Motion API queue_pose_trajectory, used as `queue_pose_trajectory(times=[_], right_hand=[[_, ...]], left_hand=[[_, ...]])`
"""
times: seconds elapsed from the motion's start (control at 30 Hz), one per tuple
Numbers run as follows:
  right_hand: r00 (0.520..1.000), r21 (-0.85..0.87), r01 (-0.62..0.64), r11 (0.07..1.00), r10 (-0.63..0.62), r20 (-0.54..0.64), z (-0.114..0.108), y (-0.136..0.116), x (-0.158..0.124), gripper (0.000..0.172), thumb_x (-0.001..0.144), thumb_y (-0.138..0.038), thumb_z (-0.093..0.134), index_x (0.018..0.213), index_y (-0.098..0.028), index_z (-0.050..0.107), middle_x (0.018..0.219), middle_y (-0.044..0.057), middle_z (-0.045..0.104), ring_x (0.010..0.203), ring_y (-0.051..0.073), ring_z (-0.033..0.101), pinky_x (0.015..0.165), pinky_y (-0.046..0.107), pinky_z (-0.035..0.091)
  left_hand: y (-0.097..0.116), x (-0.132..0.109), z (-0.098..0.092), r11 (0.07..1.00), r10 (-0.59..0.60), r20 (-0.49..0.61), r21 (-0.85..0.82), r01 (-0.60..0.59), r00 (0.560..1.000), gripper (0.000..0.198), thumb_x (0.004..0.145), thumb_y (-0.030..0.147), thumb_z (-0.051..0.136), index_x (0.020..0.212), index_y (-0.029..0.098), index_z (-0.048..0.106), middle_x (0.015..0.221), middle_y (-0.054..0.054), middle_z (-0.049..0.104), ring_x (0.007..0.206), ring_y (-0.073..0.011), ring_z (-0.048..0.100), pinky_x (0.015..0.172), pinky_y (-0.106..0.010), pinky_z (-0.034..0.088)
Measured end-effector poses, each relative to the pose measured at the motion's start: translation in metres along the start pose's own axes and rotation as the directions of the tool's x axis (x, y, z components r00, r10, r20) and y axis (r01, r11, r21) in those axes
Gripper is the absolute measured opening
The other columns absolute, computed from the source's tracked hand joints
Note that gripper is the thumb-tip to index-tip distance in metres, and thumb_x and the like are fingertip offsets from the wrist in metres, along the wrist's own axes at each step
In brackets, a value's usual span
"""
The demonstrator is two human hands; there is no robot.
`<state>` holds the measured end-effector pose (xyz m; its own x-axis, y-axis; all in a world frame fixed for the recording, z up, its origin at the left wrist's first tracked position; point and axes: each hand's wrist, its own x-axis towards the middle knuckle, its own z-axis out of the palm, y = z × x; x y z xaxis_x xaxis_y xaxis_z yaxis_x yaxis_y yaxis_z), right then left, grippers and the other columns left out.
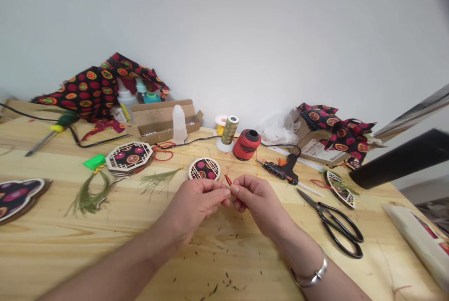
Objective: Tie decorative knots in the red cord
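Observation:
A short red cord (228, 180) pokes up between my fingertips above the middle of the table. My left hand (205, 198) pinches at it from the left, and my right hand (250, 194) pinches it from the right; the fingertips of both nearly touch. Just behind my left hand lies a round wooden-framed ornament (204, 169) with patterned fabric, its lower edge partly covered by my fingers. A thin red thread rises from the pinch toward the red thread spool (247, 144), which stands behind my right hand.
Black scissors (338, 226) and a glue gun (286, 170) lie on the right. An octagonal ornament (129, 157), green tassels (91, 191) and a screwdriver (49, 135) are on the left. Boxes, a bottle (179, 124) and a gold spool (230, 130) stand along the wall.

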<state>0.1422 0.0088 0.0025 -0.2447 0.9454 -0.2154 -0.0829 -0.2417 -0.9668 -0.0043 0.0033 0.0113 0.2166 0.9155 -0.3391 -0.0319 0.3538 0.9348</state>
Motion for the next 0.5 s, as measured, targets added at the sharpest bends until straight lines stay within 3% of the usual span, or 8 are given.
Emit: queue_pose_trajectory(times=[0.5], right_hand=[[0.997, 0.109, -0.049, 0.993, 0.042, 0.063, -0.001, -0.0013, -0.0008, 0.029, 0.066, -0.038, 0.07, 0.072, -0.015, 0.054, 0.054, -0.002, 0.058, 0.04, 0.005, 0.04, 0.04, 0.018, 0.027]], left_hand=[[0.0031, -0.0011, 0.0016, 1.0, -0.013, 0.023, 0.014, 0.013, 1.0, 0.018, 0.071, 0.026, 0.06, 0.059, 0.012, 0.062, 0.053, 0.003, 0.053, 0.042, -0.0034, 0.029, 0.042, -0.02, 0.017]])
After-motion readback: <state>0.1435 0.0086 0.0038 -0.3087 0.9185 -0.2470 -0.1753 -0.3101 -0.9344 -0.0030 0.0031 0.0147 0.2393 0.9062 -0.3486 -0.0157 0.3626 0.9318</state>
